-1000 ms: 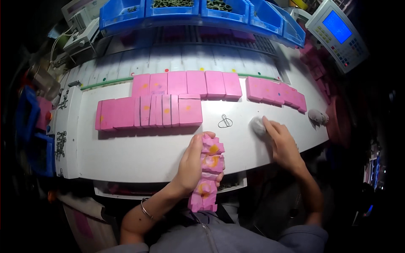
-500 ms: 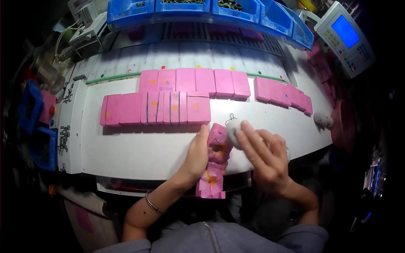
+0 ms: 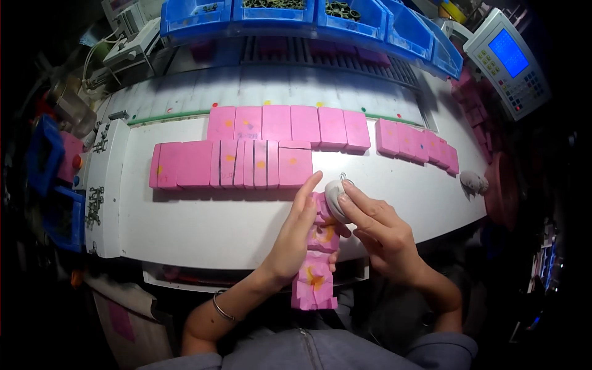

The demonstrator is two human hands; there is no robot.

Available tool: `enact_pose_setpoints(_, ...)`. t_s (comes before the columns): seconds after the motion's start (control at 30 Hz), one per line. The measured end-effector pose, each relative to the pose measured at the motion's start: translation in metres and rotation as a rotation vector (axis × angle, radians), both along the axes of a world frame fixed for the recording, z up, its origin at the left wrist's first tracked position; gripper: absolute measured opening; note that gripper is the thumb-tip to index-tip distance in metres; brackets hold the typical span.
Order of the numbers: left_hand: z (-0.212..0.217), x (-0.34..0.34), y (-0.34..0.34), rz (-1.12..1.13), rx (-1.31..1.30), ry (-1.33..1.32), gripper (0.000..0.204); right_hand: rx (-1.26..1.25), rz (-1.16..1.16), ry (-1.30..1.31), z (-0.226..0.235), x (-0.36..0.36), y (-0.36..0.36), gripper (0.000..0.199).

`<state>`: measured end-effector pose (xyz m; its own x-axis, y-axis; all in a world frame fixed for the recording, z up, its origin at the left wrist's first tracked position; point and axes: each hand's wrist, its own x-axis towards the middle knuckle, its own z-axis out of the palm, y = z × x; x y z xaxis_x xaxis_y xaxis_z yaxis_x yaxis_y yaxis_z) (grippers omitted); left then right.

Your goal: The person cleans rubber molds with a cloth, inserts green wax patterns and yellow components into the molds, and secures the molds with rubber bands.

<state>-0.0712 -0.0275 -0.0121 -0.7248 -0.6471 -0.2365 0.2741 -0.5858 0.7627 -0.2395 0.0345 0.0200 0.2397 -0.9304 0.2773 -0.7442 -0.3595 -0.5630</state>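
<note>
My left hand (image 3: 288, 246) holds an opened pink rubber mould (image 3: 314, 285) upright over the table's front edge. Its thumb side runs along the mould's left edge, and some fingertips show at the right. The mould's inner face is uneven, with yellow stains and hollows. My right hand (image 3: 388, 237) grips a pale grey, rounded cloth-like pouch (image 3: 335, 201) between thumb and fingers. This pouch lies against the mould's upper end and hides part of it. A thin wire loop (image 3: 346, 178) shows just beyond the pouch, close to my right fingertips.
Pink blocks (image 3: 276, 126) stand in rows on the white table (image 3: 203, 225), some with dark lines across them. Blue bins (image 3: 351, 23) of small parts line the back. A control panel (image 3: 509, 55) is at far right, above a reddish bowl (image 3: 501, 188) and a grey lump (image 3: 473, 183).
The pouch has shifted from beside the mould's upper right edge onto its upper end. The mould sits slightly lower in view, and the whole scene has shifted a little.
</note>
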Motion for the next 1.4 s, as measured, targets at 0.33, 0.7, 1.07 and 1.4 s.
enact_pose_setpoints(0.33, 0.012, 0.001, 0.011, 0.029, -0.125, 0.055, 0.041, 0.599, -0.114, -0.940, -0.010, -0.002, 0.004, 0.065)
enact_pose_setpoints(0.7, 0.001, -0.011, 0.002, 0.221, -0.047, -0.191, 0.046, -0.430, -0.095, 0.572, -0.013, 0.016, 0.010, 0.043)
enact_pose_setpoints(1.07, -0.017, -0.013, -0.003, 0.204, -0.030, -0.089, 0.040, -0.341, -0.069, 0.525, -0.011, 0.016, 0.005, 0.044)
enact_pose_setpoints(1.4, -0.017, -0.014, -0.005, 0.397, -0.262, -0.065, 0.033, -0.238, 0.002, 0.323, -0.004, 0.020, 0.003, 0.046)
